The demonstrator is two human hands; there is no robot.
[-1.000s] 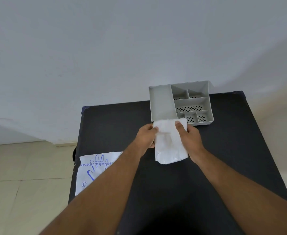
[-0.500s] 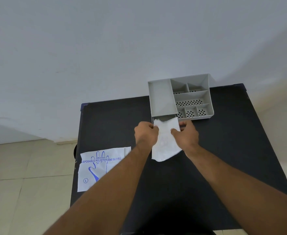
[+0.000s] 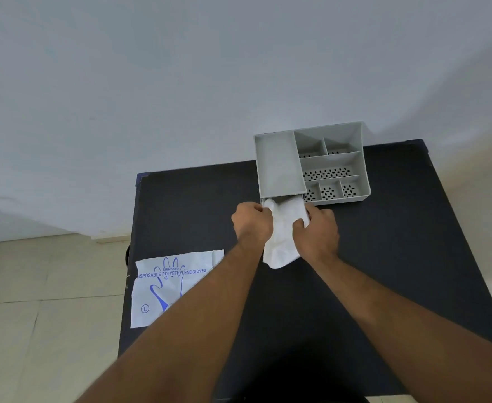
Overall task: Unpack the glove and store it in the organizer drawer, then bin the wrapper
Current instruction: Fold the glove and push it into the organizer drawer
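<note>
The empty wrapper [image 3: 175, 283] lies at the table's [image 3: 384, 257] left edge, not yet binned. Your left hand [image 3: 252, 225] and right hand [image 3: 317, 232] both pinch the folded glove [image 3: 282, 239], feeding its far end into the organizer's [image 3: 311, 164] open drawer [image 3: 279, 199]; most hangs outside.

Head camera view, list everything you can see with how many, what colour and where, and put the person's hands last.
Table: one, black, centre of view, against the wall.
Organizer: one, grey, several compartments, some with perforated floors, far side of the table.
Drawer: one, grey, partly open at the organizer's near left.
Glove: one, white, folded, far end at the drawer mouth, held between both hands.
Wrapper: one, white with blue glove print, near left table edge, overhanging it.
Wall: pale grey, behind the table.
Floor: beige tiles, left.
Left hand: on the glove's left edge.
Right hand: on the glove's right edge.
</note>
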